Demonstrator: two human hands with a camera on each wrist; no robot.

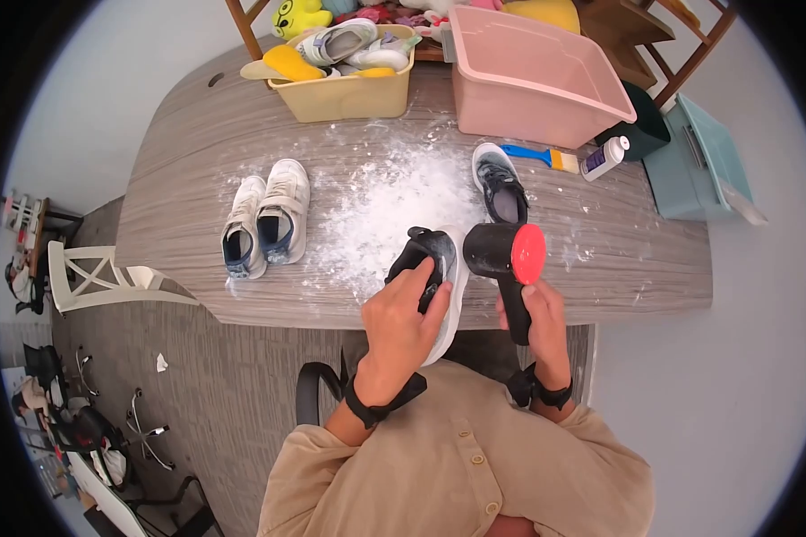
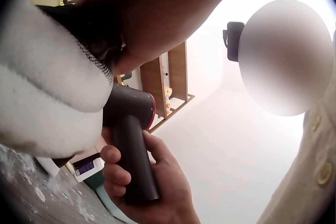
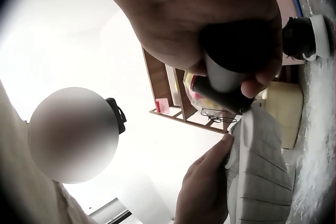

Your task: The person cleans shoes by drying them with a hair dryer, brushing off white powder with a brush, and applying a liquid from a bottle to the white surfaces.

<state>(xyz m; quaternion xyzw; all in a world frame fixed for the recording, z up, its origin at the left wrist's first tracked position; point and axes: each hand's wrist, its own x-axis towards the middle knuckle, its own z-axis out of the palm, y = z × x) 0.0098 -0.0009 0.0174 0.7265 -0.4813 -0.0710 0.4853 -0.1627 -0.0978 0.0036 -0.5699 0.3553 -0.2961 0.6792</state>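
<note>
My left hand [image 1: 401,322] grips a black shoe with a white sole [image 1: 452,300] at the table's front edge, the sole turned to the right. In my right hand [image 1: 546,327] is the handle of a black hair dryer [image 1: 491,249] with a red round end, its barrel close beside the shoe. The left wrist view shows the right fingers [image 2: 116,174] curled round the handle. The matching black shoe [image 1: 501,186] lies on the table behind the dryer. White powder [image 1: 403,192] is spread over the middle of the table.
A pair of white shoes [image 1: 282,210] stands at the left. Behind are a yellow bin [image 1: 349,100] full of shoes and a pink bin [image 1: 533,98]. A blue-handled brush [image 1: 533,155], a white bottle [image 1: 604,158] and a teal bin [image 1: 685,179] are at the right.
</note>
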